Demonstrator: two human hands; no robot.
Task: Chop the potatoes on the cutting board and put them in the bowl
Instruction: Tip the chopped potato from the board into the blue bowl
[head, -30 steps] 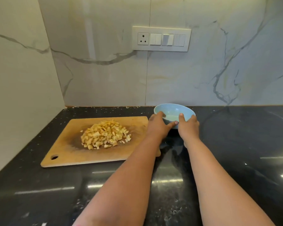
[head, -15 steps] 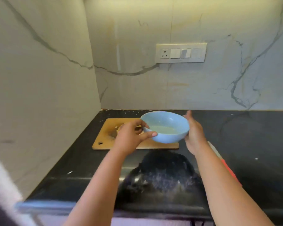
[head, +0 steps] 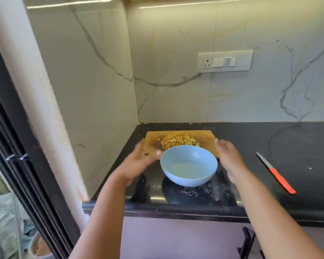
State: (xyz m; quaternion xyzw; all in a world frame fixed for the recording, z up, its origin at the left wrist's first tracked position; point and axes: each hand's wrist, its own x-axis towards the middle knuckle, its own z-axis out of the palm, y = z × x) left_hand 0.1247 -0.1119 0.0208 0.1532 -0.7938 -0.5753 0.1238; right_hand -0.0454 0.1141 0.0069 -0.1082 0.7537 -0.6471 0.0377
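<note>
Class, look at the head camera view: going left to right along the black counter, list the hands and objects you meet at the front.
left hand → blue bowl → right hand → red-handled knife

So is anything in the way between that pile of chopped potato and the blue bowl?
Nothing visible. The chopped potato sits on the cutting board right behind the bowl, which is empty; both open hands flank the bowl, and the knife lies off to the right.
</note>
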